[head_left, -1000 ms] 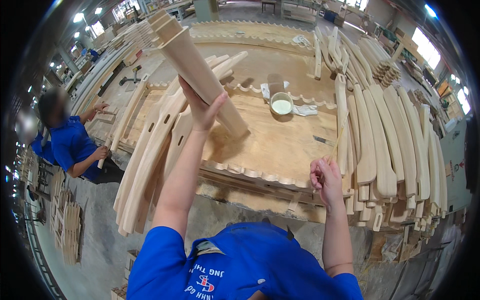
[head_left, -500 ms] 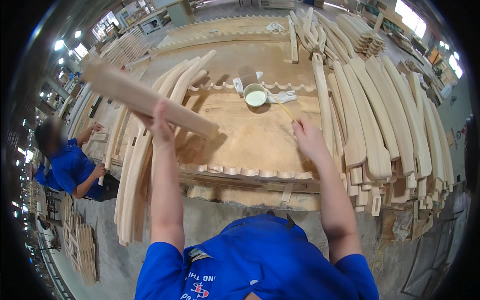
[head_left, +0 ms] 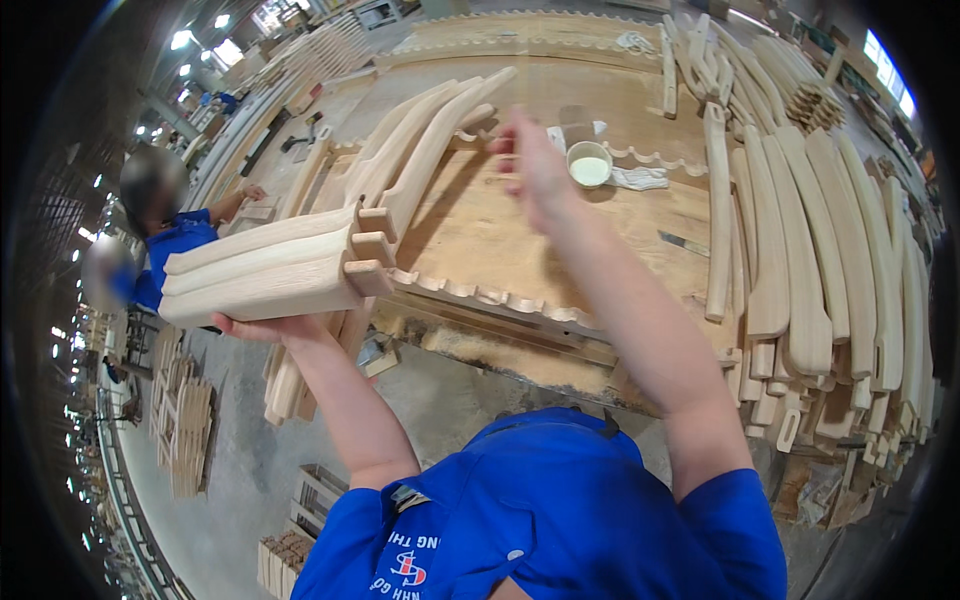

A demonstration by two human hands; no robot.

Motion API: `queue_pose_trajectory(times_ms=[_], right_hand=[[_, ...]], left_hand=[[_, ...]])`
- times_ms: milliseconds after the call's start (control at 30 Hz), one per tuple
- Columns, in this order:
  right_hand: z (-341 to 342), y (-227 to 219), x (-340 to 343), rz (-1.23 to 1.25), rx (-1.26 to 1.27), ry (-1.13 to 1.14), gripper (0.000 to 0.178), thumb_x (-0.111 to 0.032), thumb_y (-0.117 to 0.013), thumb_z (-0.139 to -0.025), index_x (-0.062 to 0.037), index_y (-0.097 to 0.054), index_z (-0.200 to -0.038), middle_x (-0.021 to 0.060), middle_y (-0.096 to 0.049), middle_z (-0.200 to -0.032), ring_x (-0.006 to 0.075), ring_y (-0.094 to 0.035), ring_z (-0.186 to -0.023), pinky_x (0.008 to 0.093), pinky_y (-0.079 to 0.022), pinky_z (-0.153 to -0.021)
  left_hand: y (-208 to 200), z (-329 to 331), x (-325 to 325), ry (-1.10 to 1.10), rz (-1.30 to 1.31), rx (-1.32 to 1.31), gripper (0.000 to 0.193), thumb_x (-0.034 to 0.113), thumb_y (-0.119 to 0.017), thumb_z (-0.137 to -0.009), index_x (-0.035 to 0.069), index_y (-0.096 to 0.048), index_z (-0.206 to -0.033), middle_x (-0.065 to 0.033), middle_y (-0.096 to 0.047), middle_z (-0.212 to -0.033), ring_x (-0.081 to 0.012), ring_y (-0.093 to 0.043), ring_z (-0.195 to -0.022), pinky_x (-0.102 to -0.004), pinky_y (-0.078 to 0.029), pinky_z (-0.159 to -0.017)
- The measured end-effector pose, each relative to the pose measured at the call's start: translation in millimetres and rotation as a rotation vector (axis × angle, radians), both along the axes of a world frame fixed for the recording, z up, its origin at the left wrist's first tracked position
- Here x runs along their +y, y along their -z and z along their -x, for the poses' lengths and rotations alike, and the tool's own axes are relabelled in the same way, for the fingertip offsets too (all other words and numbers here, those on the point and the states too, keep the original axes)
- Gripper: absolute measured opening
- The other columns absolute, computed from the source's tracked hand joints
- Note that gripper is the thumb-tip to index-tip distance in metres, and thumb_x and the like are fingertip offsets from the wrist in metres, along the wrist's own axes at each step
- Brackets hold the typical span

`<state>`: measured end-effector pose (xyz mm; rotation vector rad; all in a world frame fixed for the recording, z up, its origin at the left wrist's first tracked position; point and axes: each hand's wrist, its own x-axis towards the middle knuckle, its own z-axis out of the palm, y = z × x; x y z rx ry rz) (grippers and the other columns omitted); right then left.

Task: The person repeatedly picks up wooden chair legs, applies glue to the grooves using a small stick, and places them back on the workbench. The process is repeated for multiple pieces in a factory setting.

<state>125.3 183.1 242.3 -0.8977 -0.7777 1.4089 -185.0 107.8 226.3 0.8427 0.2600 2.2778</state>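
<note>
Gripped from beneath by the left hand (head_left: 265, 328), rails (head_left: 258, 265) hang at the worktop's (head_left: 600, 245) left, best kept steady with tenons (head_left: 373, 246) exposed, as the right hand (head_left: 537, 170), its hold too blurred to tell, hovers near a cup (head_left: 588, 166).

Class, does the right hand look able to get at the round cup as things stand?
Probably yes: the right hand hovers just left of the round cup, nothing visible stands between them, and the left hand holds its wooden pieces well aside.
</note>
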Motion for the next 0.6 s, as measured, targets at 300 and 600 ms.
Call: queue_pose_trajectory(times_ms=[300,600], right_hand=[[167,68,-44,0.057,0.063,-0.427,0.028,-0.034,-0.052,-0.092,-0.0078,-0.054,-0.099,0.0041,-0.052,-0.080,0.0115,-0.049,-0.069,0.0267,-0.040,-0.056],[-22,46,21,-0.301,-0.728,-0.274,0.033,-0.030,-0.043,-0.093,-0.0049,-0.059,-0.108,0.0078,-0.061,-0.091,0.0167,-0.057,-0.080,0.0321,-0.047,-0.074]], left_hand=[[-16,-1,-55,-0.229,0.047,0.019,0.087,0.055,-0.062,-0.071,0.010,-0.036,-0.140,-0.0164,-0.044,-0.137,-0.0365,-0.042,-0.126,-0.0568,-0.034,-0.105],[-17,23,-130,-0.732,0.176,-0.024,0.087,0.053,-0.064,-0.070,0.011,-0.035,-0.140,-0.0157,-0.041,-0.139,-0.0364,-0.042,-0.126,-0.0520,-0.036,-0.105]])
